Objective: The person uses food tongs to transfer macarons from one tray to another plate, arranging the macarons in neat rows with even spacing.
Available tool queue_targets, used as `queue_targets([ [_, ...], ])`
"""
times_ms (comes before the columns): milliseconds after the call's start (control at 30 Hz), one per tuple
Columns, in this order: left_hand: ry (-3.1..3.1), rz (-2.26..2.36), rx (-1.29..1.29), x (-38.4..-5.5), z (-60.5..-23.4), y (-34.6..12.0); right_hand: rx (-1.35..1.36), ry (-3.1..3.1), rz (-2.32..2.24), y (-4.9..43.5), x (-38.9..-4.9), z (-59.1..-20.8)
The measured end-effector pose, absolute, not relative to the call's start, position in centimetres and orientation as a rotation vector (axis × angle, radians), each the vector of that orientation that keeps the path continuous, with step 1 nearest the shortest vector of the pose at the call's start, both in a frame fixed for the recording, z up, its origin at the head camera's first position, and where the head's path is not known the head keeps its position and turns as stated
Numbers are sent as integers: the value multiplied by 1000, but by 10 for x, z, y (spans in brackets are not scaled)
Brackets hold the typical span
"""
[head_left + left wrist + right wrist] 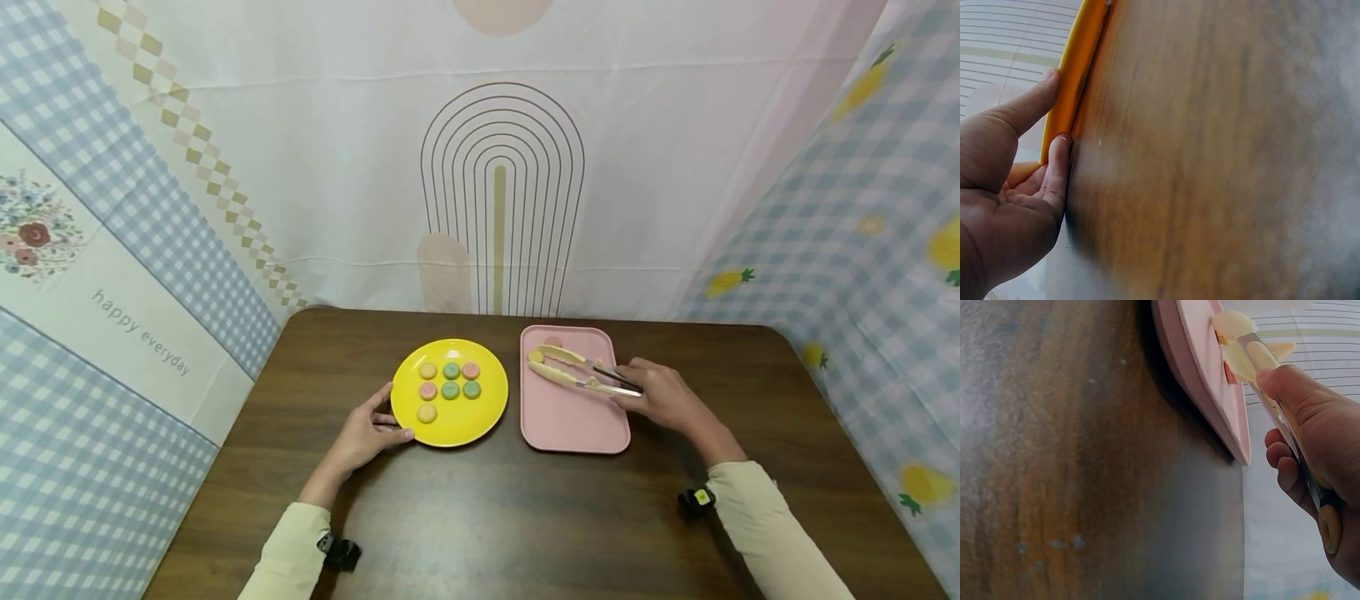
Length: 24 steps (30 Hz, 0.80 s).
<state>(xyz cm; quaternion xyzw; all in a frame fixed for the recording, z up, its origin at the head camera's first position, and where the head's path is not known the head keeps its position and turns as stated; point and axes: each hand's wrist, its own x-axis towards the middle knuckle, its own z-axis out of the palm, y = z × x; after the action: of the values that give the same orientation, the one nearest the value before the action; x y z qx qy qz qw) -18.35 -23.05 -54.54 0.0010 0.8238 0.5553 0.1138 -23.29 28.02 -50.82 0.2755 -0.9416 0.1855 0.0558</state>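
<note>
My left hand point(367, 435) holds the near-left edge of a round yellow plate point(487, 408), thumb and fingers at its rim point(1072, 75). Several small round macarons point(450, 390) in yellow, green and pink lie on that plate. In my right hand point(660, 396) is a pair of metal tongs point(592, 383) with pale cream tips, gripped along the handles. The tong tips reach over the far-left part of a pink tray point(573, 425). A yellow macaron point(536, 356) sits between the tips, and a pink macaron point(553, 342) lies just beyond, partly covered by them.
Plate and tray stand side by side on a dark wooden table point(450, 517), with a narrow gap between them. A white patterned cloth point(360, 192) hangs behind the table's back edge. Checked cloths hang at both sides. Each wrist wears a small black camera point(696, 502).
</note>
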Motion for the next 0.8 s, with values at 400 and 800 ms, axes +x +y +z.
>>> queue_targets([
  [400, 2415, 1630, 13, -183, -547, -231, 839, -2804, 532, 282, -232, -514],
  [800, 2402, 1643, 2, -184, -547, -231, 866, -2712, 547, 264, -222, -496],
])
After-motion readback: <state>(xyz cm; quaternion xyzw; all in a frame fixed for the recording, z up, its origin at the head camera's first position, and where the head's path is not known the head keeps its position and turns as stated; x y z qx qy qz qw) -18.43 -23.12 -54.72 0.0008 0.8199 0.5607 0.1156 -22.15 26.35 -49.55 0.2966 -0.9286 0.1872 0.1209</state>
